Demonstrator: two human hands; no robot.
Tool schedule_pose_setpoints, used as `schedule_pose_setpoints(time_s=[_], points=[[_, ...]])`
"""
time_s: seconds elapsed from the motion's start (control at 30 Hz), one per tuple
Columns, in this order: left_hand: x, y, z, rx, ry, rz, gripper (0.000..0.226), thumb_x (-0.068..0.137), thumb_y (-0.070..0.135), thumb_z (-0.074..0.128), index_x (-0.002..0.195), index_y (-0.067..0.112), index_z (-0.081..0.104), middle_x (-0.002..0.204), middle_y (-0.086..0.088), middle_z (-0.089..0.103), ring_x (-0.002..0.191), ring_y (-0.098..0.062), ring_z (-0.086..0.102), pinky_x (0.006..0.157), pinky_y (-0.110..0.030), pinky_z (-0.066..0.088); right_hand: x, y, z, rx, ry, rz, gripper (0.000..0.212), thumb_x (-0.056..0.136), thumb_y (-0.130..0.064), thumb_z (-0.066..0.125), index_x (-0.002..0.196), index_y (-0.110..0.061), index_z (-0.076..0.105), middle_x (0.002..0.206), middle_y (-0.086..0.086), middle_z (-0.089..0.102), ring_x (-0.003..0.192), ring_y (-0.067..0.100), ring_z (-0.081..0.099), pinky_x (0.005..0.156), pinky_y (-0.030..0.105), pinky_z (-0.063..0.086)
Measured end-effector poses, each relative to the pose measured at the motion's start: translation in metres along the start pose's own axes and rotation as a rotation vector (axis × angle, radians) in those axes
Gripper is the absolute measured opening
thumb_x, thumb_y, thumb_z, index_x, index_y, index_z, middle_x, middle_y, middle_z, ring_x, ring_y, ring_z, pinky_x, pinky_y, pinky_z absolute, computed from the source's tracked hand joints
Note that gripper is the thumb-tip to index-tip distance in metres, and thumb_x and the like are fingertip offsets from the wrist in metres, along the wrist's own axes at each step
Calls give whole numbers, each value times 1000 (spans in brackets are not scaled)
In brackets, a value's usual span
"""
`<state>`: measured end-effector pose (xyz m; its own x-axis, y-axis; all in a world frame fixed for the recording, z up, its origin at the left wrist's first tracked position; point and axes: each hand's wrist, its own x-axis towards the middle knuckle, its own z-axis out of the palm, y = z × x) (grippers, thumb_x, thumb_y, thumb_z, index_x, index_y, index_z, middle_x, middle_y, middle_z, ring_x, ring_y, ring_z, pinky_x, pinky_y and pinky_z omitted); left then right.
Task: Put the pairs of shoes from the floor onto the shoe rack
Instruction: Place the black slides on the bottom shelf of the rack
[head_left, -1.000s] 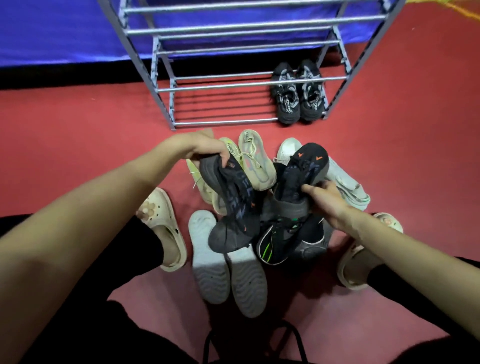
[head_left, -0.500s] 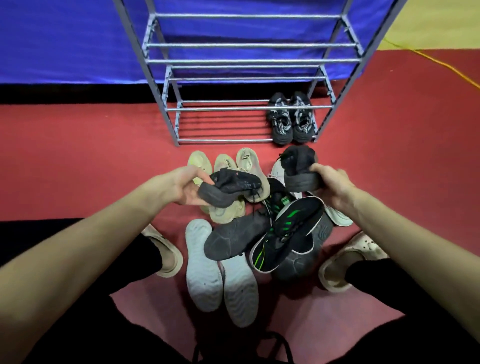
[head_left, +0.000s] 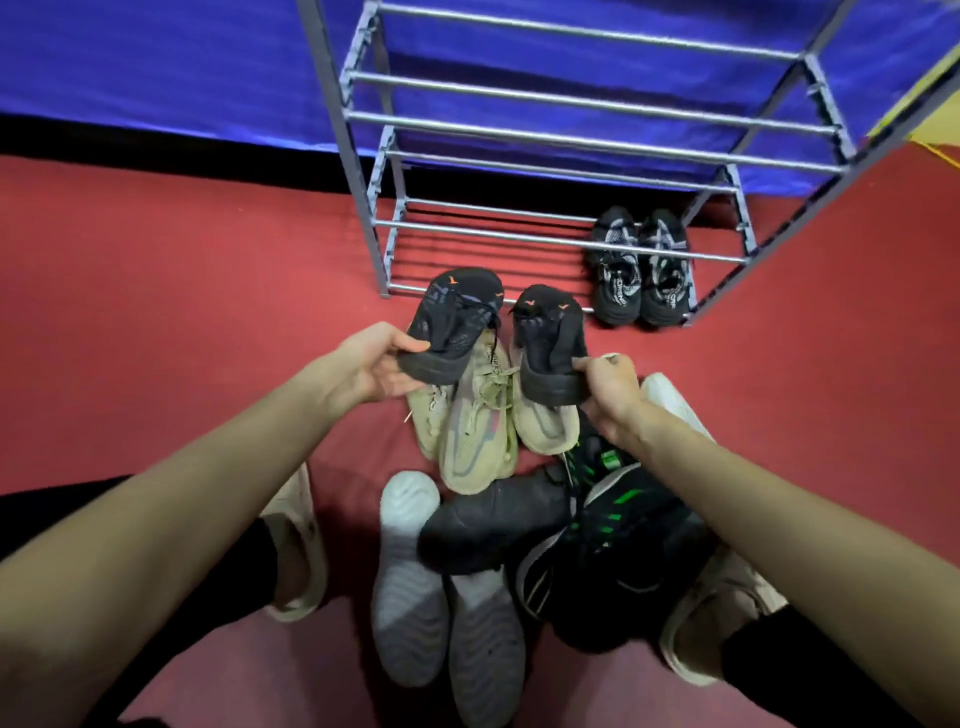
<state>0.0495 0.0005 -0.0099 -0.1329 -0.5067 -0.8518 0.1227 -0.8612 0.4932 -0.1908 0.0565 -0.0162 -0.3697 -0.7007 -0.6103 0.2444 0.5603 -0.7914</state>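
Count: two black shoes (head_left: 454, 322) held, one per hand; two black-and-grey shoes (head_left: 641, 267) on one shoe rack (head_left: 571, 135). Floor pile below hands: three beige sneakers (head_left: 475, 431), two grey-soled shoes (head_left: 447, 597).

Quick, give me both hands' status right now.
Left hand: closed on the heel of one black sneaker, held above the floor.
Right hand: closed on the heel of the matching black sneaker, also held up.

Shoe pile (head_left: 498, 499) before rack (head_left: 571, 135); one pair (head_left: 641, 267) on bottom shelf, right.
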Motion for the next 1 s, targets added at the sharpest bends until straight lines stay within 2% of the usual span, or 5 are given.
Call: schedule_pose_setpoints(time_s=[0.2, 0.3, 0.43, 0.87, 1.0], points=[[61, 21, -12, -158, 35, 121, 40, 84, -2, 56, 125, -1, 56, 122, -16, 64, 96, -24, 65, 82, -30, 55, 73, 21, 52, -154, 30, -38, 27, 88, 2, 45, 113, 10, 53, 109, 20, 63, 96, 30, 63, 82, 41, 55], [90, 31, -7, -182, 33, 159, 42, 88, -1, 55, 129, -5, 54, 111, -13, 66, 88, -19, 66, 81, -27, 55, 111, 19, 74, -113, 69, -59, 26, 88, 6, 41, 111, 8, 53, 104, 18, 62, 93, 27, 59, 77, 36, 54], [129, 37, -6, -281, 27, 193, 40, 89, -2, 55, 129, -8, 53, 118, -16, 65, 88, -18, 66, 93, -30, 52, 155, 13, 103, 16, 66, -89, 26, 91, 7, 38, 77, -12, 49, 75, 2, 54, 68, 13, 53, 52, 22, 47], [202, 64, -5, -430, 56, 239, 43, 88, -7, 56, 130, -14, 50, 130, -25, 60, 116, -33, 62, 92, -35, 52, 247, 9, 156, 141, -6, -88, 32, 89, 13, 36, 70, -10, 49, 73, 5, 53, 68, 15, 51, 85, 35, 47], [218, 67, -4, -452, 69, 227, 40, 88, -10, 55, 127, -15, 51, 118, -25, 64, 103, -32, 63, 99, -40, 50, 258, 13, 166, 221, -28, -48, 31, 87, 15, 33, 75, -9, 49, 80, 9, 53, 76, 24, 53, 99, 52, 46]])
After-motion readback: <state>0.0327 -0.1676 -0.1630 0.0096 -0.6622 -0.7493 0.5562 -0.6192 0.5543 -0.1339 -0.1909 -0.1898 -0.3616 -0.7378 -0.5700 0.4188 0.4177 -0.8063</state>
